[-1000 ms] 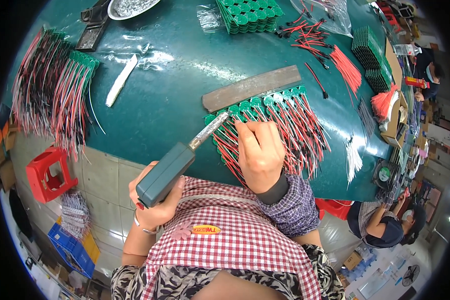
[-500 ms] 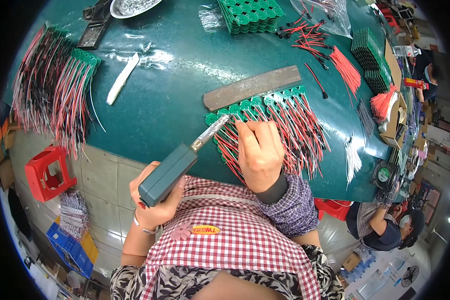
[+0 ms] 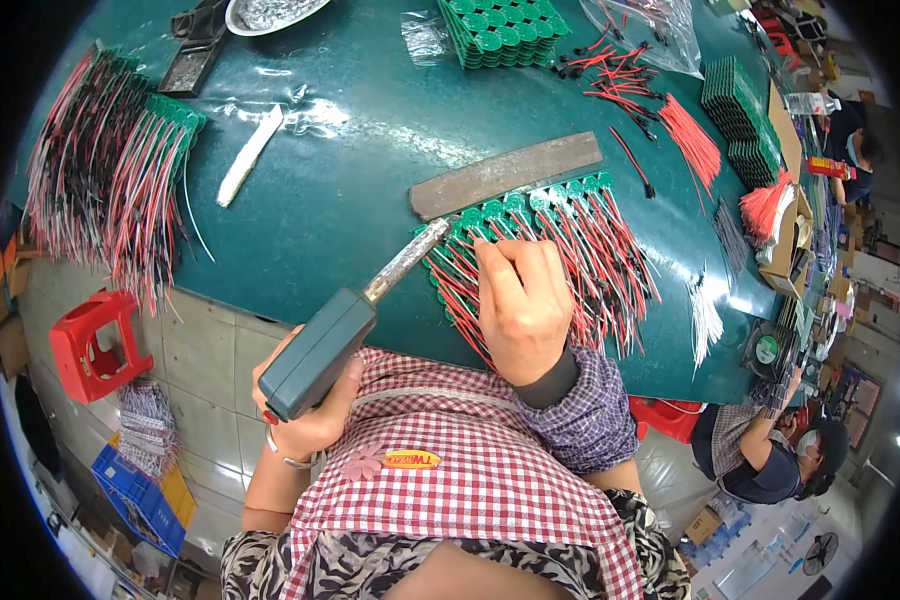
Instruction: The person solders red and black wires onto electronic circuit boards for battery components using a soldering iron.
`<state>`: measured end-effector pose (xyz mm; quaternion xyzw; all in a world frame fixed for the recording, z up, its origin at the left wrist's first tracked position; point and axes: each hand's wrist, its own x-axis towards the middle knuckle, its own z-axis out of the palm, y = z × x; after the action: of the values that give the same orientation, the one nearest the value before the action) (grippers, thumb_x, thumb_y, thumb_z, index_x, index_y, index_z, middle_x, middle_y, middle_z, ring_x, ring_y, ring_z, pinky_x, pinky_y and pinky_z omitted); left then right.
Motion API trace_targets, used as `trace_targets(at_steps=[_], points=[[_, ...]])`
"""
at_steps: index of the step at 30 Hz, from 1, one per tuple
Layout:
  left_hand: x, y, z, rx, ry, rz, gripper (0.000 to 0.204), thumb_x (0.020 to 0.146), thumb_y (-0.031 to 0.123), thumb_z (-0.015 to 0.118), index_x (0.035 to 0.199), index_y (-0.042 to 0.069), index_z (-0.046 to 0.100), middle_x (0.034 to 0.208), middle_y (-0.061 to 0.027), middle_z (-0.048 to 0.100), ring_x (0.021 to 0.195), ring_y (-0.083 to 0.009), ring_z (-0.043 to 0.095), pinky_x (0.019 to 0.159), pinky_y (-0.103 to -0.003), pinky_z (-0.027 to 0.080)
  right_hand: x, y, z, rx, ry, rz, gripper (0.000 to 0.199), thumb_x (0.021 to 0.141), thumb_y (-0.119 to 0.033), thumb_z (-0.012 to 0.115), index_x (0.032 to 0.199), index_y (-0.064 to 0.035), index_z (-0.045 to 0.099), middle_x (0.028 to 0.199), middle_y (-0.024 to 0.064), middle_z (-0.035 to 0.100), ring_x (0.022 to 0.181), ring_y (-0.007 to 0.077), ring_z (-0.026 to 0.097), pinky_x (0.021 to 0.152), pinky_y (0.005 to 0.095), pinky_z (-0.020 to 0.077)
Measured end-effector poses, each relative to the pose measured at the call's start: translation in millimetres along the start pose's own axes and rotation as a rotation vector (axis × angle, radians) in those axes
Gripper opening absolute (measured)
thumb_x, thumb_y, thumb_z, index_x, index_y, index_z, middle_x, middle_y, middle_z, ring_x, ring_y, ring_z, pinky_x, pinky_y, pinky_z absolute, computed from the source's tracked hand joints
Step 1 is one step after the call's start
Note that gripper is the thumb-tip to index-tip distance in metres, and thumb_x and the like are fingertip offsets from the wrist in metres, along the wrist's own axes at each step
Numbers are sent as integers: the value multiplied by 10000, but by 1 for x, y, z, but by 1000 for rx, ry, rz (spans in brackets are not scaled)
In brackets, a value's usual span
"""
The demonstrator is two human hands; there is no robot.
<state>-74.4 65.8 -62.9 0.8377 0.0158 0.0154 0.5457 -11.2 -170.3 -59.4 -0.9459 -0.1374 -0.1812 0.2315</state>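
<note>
Near the left hand (image 3: 320, 424), a lettered yellow badge (image 3: 413, 459).

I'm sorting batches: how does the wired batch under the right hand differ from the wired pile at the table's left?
The wired batch has the brown bar along its far edge and the right hand over it; the wired pile has neither. The pile is bulkier, its strands hanging past the table edge, while the batch's mostly lie on the tabletop. Both combine green boards with red and white strands.
</note>
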Motion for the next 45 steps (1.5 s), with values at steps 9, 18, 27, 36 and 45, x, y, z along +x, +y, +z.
trace_targets(at_steps=[9, 18, 27, 36, 45], points=[[-4, 0, -1, -42, 21, -72, 261, 702, 22, 771, 945, -58, 716, 903, -179, 722, 759, -278, 719, 711, -319, 563, -1, -4, 10, 42, 13, -31, 328, 685, 106, 736, 986, -19, 700, 786, 76, 574, 706, 241, 567, 602, 357, 477], [-4, -3, -2, -23, -20, -13, 237, 697, 0, 760, 925, -48, 716, 891, -174, 708, 734, -273, 706, 675, -318, 556, -3, -5, 12, 6, 12, -13, 295, 693, 99, 742, 962, -11, 693, 767, 74, 552, 692, 242, 554, 585, 364, 462], [-2, -1, -1, -42, -49, 16, 208, 701, -23, 748, 904, -35, 706, 854, -150, 681, 662, -242, 664, 600, -303, 523, -4, -5, 15, -21, 27, -60, 231, 727, 33, 701, 957, 22, 679, 755, 74, 480, 708, 225, 528, 581, 345, 447], [-16, -12, -6, -15, -23, 13, 234, 693, -16, 745, 924, -36, 714, 876, -154, 695, 691, -255, 680, 626, -311, 537, -2, -9, 14, -14, 28, -29, 273, 689, 86, 739, 942, -6, 693, 763, 77, 543, 690, 242, 548, 579, 366, 457], [-21, -21, -3, 20, 13, 137, 328, 789, -20, 743, 1105, -64, 666, 1020, -150, 699, 811, -217, 665, 727, -310, 529, -4, -7, 5, -38, 6, 11, 255, 719, 64, 719, 963, -5, 686, 785, 80, 552, 702, 246, 554, 578, 370, 459]])
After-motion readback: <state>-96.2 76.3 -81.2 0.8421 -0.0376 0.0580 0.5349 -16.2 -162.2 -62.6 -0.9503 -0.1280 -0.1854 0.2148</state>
